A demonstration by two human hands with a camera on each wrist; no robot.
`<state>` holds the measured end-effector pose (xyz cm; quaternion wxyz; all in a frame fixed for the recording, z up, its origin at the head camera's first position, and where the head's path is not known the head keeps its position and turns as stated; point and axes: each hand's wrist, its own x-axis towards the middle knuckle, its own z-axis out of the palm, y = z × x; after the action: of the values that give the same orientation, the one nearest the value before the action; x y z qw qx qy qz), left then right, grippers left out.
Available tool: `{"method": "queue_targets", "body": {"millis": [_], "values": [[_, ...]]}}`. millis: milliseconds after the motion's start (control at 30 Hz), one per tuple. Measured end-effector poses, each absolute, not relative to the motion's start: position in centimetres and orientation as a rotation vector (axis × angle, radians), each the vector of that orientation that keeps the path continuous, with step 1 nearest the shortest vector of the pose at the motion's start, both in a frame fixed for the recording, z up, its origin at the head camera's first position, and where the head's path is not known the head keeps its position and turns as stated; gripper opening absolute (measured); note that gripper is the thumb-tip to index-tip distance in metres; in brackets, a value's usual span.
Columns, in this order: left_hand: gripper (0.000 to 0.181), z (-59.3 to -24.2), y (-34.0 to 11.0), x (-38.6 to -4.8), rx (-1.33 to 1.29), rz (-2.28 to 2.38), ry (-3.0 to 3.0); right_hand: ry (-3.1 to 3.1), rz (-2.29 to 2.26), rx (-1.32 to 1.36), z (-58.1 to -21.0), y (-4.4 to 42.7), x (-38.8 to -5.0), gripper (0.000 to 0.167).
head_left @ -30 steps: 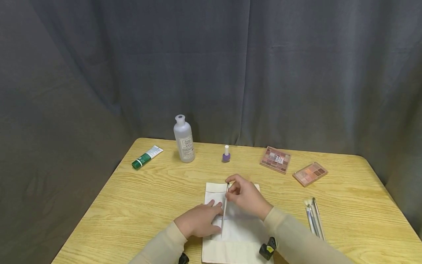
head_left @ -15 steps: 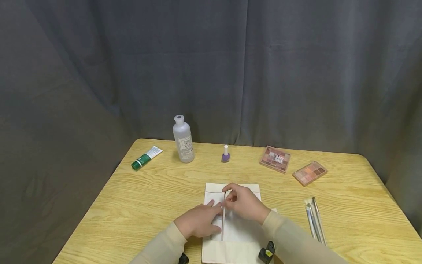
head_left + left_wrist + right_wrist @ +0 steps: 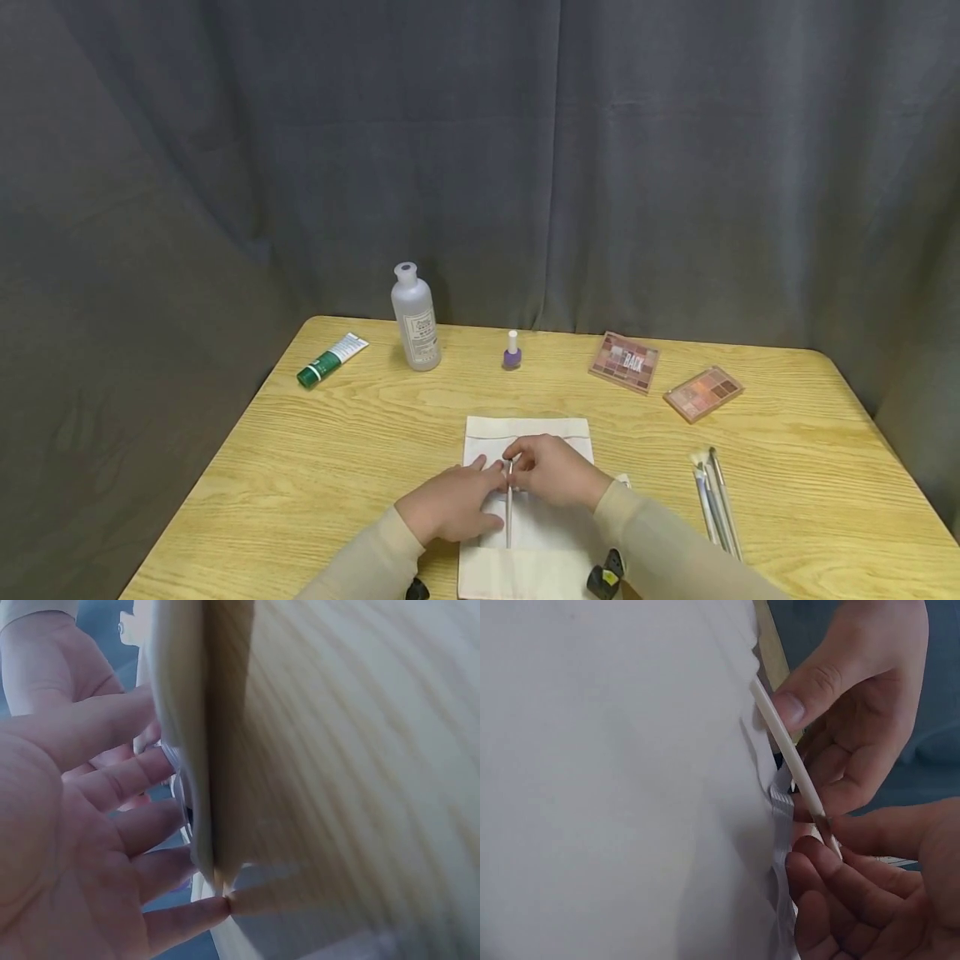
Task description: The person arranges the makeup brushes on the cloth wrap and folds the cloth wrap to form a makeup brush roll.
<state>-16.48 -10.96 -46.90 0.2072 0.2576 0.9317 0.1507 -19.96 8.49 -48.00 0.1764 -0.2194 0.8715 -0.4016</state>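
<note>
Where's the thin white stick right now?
In the head view, the stick is pinched by the right hand over the pale fabric, just right of the left hand.

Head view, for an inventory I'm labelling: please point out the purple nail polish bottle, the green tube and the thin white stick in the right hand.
Purple nail polish bottle (image 3: pixel 512 357): head view, on its purple body.
Green tube (image 3: pixel 330 362): head view, mid-body.
Thin white stick (image 3: pixel 509 517): head view, on its shaft.

A slim pale stick (image 3: pixel 509 515), pinched in the right fingers (image 3: pixel 525 444), points near-to-far over the cream-and-white cloth (image 3: pixel 551 525) I watch on the desk (image 3: pixel 337 450), its near end at the near flap's (image 3: pixel 525 575) edge.
</note>
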Motion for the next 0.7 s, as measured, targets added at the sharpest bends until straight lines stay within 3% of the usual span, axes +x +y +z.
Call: {"method": "queue_targets", "body": {"millis": [267, 700], "values": [[0.044, -46.98, -11.02, -16.55, 0.743, 0.439, 2.632, 2.511, -1.082, -0.635, -48.23, 8.20, -19.80, 0.023], [0.028, -47.22, -10.94, -16.82, 0.768, 0.419, 2.674, 2.539, -1.017, -0.699, -48.74, 8.56, -20.03, 0.034]]}}
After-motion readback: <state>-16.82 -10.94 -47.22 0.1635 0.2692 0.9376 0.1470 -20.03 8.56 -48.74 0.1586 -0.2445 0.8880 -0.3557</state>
